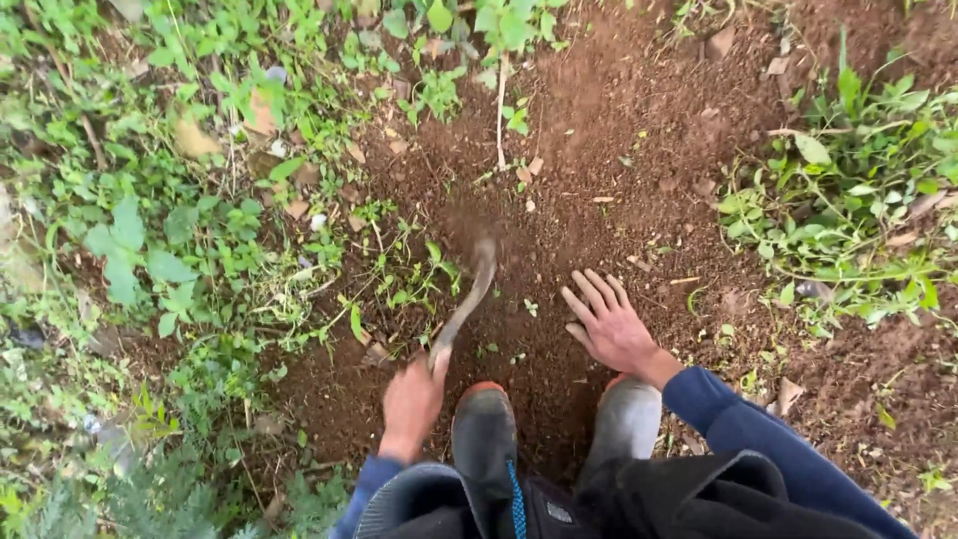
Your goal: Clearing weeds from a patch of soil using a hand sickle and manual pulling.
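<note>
Bare soil point(639, 150) amid green weeds point(150, 230)

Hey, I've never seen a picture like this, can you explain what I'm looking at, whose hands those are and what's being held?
This is one picture from a camera worn on a person's head, looking down at their own body. There is no machine, just two bare hands. The left hand grips a small hand tool with a curved blade, blurred by motion, its tip in the brown soil. The right hand is open, fingers spread, over the dirt. Below are two rubber boots, dark trousers and blue sleeves. Green weeds and dry leaves surround the bare patch.
</note>
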